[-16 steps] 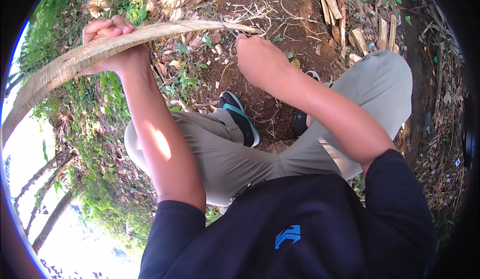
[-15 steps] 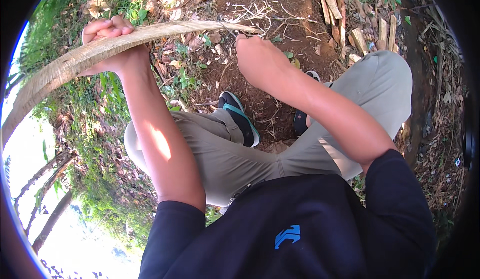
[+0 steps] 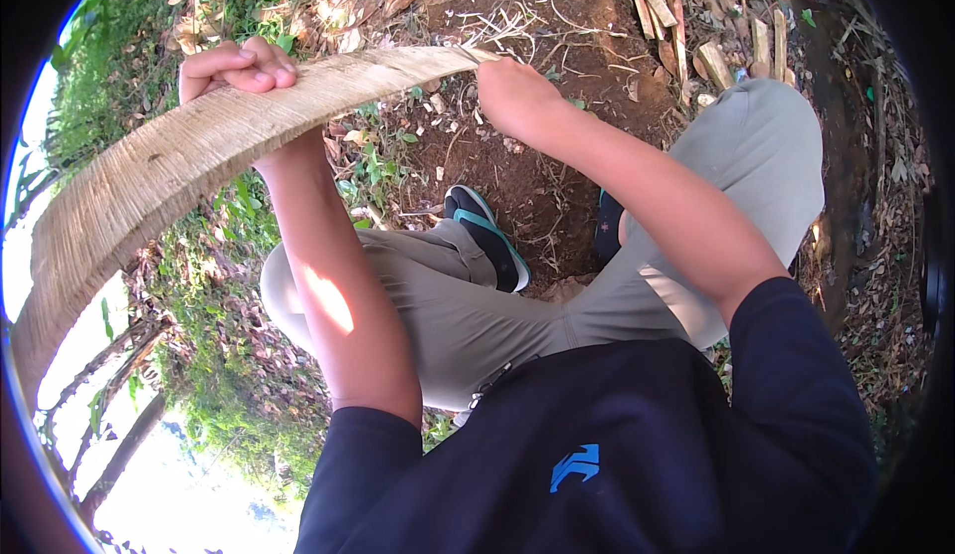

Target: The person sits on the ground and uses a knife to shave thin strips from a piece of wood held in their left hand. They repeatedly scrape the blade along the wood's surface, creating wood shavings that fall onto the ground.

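Note:
A long, pale, rough-sawn wooden plank (image 3: 199,121) stretches from the far left rim to the upper middle, narrowing to its right end. My left hand (image 3: 239,65) is wrapped round it from beneath, fingers curled over its far edge; the palm is hidden behind the wood. At the narrow end my right hand (image 3: 517,98) is closed in a fist. A thin dark blade (image 3: 466,54) juts from that fist and lies against the plank's end. Its handle is hidden inside the fingers.
Split wood pieces (image 3: 711,65) lie at the upper right. Pale shavings (image 3: 502,29) are scattered on the brown soil beyond the plank's end. My sandalled foot (image 3: 484,236) rests between my bent knees. Leaves and green plants cover the ground at left.
The plank has tilted, so more of its broad face shows. My right fist has shifted slightly right, and my left hand has moved a little right with the plank.

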A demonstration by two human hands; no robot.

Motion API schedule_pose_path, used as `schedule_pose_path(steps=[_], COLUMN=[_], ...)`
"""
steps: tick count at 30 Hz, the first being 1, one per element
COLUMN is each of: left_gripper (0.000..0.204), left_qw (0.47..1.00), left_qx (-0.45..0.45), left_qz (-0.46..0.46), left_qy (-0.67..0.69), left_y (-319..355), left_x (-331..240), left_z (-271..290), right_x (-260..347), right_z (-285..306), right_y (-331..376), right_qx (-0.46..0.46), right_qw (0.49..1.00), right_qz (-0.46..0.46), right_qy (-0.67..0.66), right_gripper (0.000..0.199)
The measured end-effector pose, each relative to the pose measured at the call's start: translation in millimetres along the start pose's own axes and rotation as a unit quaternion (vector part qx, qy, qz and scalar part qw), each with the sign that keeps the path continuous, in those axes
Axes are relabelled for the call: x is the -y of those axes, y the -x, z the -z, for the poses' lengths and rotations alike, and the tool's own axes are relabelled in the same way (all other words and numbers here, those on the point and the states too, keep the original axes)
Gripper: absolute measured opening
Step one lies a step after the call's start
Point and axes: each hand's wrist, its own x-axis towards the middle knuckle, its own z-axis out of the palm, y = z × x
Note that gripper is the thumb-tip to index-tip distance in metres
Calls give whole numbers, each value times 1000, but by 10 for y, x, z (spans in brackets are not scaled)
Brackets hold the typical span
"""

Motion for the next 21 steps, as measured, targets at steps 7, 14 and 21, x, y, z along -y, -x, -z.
schedule_pose_path(steps=[7, 14, 21], left_gripper=[28, 52, 106], left_qw=[993, 990, 976], left_qx=[-111, -138, -204], left_qz=[24, 17, 68], left_qy=[8, -33, -5], left_y=[-42, -37, -63], left_x=[-9, -9, -57], left_z=[292, 303, 451], right_x=[370, 367, 422], right_z=[276, 301, 192], right_y=[494, 543, 388], right_qx=[-31, -28, -68], right_qw=[996, 994, 991], right_qz=[84, 97, 112], right_qy=[-18, -34, -12], right_gripper=[19, 21, 22])
